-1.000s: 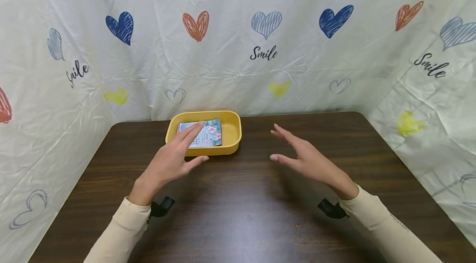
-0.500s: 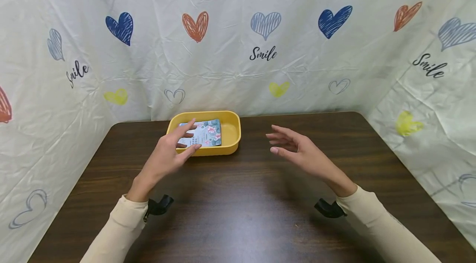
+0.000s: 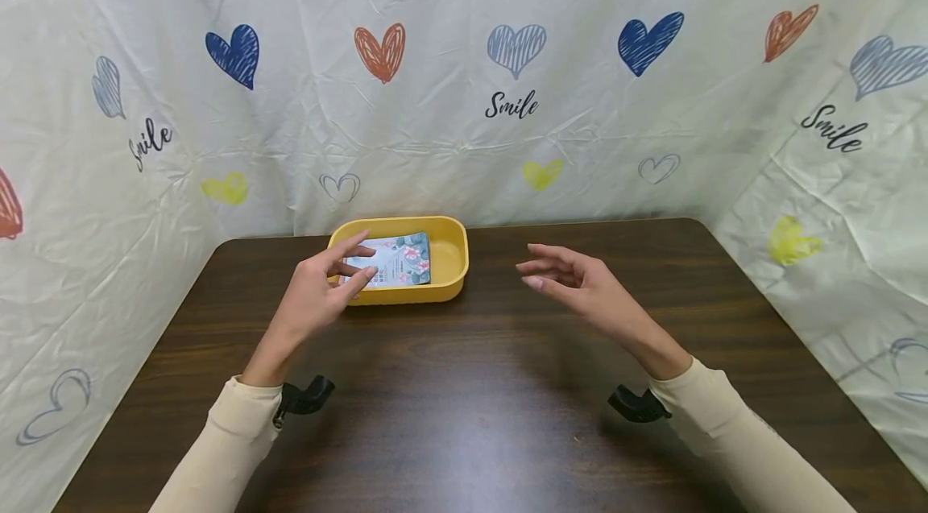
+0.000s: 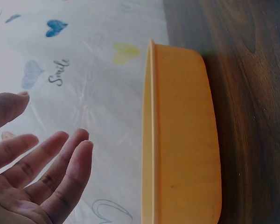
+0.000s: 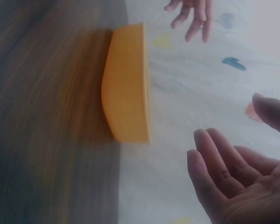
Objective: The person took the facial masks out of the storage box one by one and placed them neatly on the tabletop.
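Observation:
A yellow tray (image 3: 451, 287) with raised walls stands at the back of the table, left of the middle. Inside it lies a flat printed packet (image 3: 406, 262) with pink flowers and blue-green leaves; its left part is behind my left fingers. My left hand (image 3: 312, 287) hovers above the tray's front left corner, fingers loosely bent, holding nothing. In the left wrist view the tray's side wall (image 4: 186, 135) is apart from the fingertips. To the right of the tray my right hand (image 3: 590, 291) hangs in the air, fingers relaxed and slightly bent, with nothing in it.
The dark wooden table (image 3: 464, 400) reaches back to a white cloth (image 3: 435, 118) printed with hearts and the word Smile. That cloth also closes in the left and right sides. A black wrist mount (image 3: 308, 396) juts from the left sleeve, another from the right.
My left hand has drawn back a little to the left, its fingers bending more and uncovering part of the packet. The right hand's fingers have bent slightly. The tray has stayed put.

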Motion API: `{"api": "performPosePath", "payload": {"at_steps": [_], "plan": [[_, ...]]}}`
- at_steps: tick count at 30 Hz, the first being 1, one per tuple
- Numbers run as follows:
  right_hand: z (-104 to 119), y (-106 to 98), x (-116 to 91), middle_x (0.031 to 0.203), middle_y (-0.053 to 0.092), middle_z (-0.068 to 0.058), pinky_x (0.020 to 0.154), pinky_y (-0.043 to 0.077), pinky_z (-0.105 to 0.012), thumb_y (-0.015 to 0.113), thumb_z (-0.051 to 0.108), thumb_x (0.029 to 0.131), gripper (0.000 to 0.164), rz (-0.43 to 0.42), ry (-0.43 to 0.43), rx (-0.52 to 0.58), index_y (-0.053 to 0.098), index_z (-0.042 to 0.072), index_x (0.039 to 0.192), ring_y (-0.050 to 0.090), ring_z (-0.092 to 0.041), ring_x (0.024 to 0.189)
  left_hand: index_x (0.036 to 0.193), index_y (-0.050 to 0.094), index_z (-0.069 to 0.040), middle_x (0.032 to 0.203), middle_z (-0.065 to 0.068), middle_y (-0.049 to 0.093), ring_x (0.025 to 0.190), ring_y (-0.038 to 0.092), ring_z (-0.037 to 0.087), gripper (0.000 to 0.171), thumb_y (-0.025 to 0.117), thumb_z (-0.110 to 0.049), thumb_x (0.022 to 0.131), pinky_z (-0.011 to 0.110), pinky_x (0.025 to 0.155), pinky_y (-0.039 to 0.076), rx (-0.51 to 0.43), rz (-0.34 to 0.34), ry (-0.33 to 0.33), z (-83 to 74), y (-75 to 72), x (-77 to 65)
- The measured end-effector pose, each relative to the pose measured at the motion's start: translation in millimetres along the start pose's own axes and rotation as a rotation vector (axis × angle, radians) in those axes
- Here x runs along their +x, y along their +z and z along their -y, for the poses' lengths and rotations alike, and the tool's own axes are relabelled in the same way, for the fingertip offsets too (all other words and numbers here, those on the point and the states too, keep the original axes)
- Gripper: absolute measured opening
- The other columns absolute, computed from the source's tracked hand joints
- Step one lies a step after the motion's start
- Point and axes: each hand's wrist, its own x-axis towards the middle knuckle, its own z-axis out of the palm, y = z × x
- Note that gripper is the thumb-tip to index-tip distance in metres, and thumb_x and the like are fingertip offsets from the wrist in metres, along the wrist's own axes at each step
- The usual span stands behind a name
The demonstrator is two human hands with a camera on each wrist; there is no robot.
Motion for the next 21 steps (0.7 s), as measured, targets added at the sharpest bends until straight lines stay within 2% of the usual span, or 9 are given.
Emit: {"api": "performPosePath", "payload": {"at_steps": [6,11,15,21], "plan": [[-1.7,2.2,3.6,0.133,0.067,-0.011,0.097,0.056,-0.030,0.067,0.022,0.099,0.053,-0.017,-0.007,0.035,0.049,0.011,0.148,0.068,-0.020,0.116,0.143,0.059,-0.015,0.116,0.015,0.070,0.088,0.072,0.016,0.050,0.073,-0.018,0.095,0.040,0.068,0.064,-0.200,0.006,-0.107,2.6,-2.9,0.0],[-0.8,4.2,5.6,0.128,0.070,-0.006,0.094,0.057,-0.027,0.069,0.025,0.098,0.052,-0.042,0.009,0.034,0.052,0.012,0.145,0.070,-0.018,0.112,0.141,0.060,-0.014,0.115,0.017,0.070,0.087,0.073,0.011,0.046,0.071,-0.018,0.097,0.038,0.066,0.063,-0.216,0.013,-0.121,4.3,-6.8,0.4],[-1.3,5.2,8.2,0.128,0.070,-0.010,0.092,0.058,-0.027,0.068,0.024,0.099,0.051,-0.042,0.007,0.047,0.052,0.009,0.144,0.070,-0.018,0.111,0.142,0.059,-0.013,0.118,0.018,0.069,0.089,0.073,0.011,0.047,0.070,-0.021,0.097,0.037,0.069,0.063,-0.211,0.020,-0.120,7.6,-10.1,0.8],[-4.4,7.1,11.5,0.127,0.069,-0.015,0.092,0.058,-0.027,0.068,0.022,0.099,0.049,-0.040,0.005,0.067,0.053,0.006,0.143,0.071,-0.019,0.110,0.142,0.059,-0.010,0.122,0.020,0.067,0.090,0.073,0.011,0.048,0.070,-0.024,0.097,0.033,0.072,0.063,-0.254,0.020,-0.161,15.9,-16.2,0.6]]}}
